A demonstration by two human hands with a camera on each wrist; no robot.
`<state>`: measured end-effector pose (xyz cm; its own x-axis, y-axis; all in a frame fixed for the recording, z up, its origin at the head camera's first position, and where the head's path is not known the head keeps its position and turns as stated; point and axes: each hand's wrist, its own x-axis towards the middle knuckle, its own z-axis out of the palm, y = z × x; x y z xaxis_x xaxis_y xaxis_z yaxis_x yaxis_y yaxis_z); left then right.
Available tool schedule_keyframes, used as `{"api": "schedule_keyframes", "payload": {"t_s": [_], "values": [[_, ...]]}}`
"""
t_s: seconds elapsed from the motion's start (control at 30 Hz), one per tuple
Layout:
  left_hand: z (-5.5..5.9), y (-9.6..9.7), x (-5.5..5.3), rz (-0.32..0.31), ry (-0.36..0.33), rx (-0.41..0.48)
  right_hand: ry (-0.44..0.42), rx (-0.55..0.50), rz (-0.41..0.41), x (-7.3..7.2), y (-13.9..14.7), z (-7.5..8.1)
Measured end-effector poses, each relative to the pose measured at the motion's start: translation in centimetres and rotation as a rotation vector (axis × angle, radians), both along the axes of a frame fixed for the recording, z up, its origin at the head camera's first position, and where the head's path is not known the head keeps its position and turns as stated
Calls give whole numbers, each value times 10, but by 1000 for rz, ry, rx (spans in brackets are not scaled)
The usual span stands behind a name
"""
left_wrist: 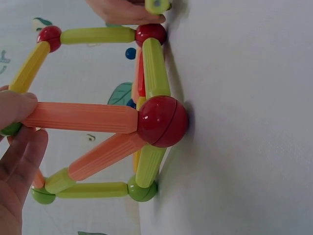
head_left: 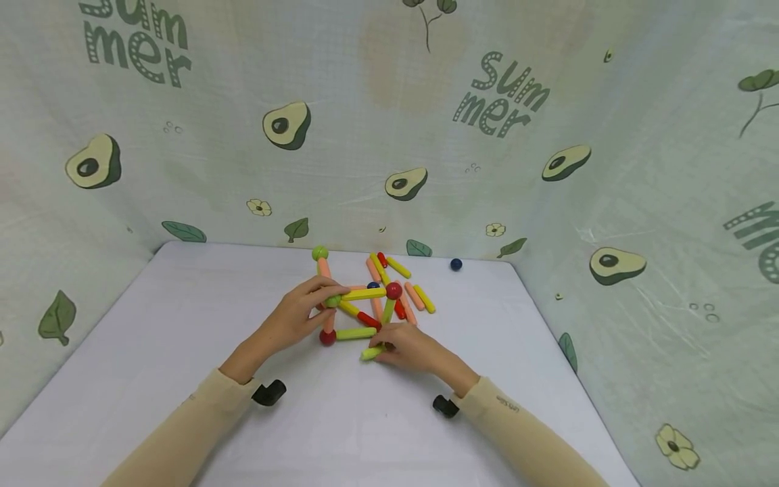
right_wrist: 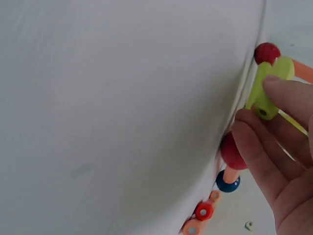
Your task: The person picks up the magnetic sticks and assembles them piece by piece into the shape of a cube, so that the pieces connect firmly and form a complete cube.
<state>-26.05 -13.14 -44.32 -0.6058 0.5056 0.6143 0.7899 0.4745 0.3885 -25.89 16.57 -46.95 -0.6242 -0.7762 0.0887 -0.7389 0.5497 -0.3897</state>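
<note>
The patterned cloth backdrop (head_left: 353, 88) carries the word "summer" in green capital-and-small lettering (head_left: 136, 44), broken over two lines — "sum" above "mer" — at upper left, its top cut off, and again right of centre. More large letters (head_left: 757, 230) run off the right edge, incomplete; small print on the right sleeve (head_left: 507, 403) is too tiny to read.

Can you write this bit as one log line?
left hand: holds frame; right hand: pinches green stick; loose sticks: behind frame; far blue ball: near back edge of table
</note>
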Motion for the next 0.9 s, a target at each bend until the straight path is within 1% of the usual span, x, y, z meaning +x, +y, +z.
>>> {"api": "schedule_keyframes", "payload": {"t_s": [0.07,0.23,0.37,0.47,0.53,0.67,0.9], "values": [[1,0,0,2,-5,-7,22,-71,-42,4,-5,3],[5,-1,2,4,-23,-21,82,-311,-152,10,-23,10],[7,-3,3,-1,-47,-28,118,-425,-219,12,-37,14],[8,-4,3,-8,-71,-33,151,-471,-252,11,-46,14],[9,-4,3,-14,-82,-34,160,-502,-260,11,-51,14],[9,-6,3,-20,-90,-37,135,-536,-271,10,-58,14],[12,-7,4,5,-89,-60,97,-555,-286,9,-63,15]]}}
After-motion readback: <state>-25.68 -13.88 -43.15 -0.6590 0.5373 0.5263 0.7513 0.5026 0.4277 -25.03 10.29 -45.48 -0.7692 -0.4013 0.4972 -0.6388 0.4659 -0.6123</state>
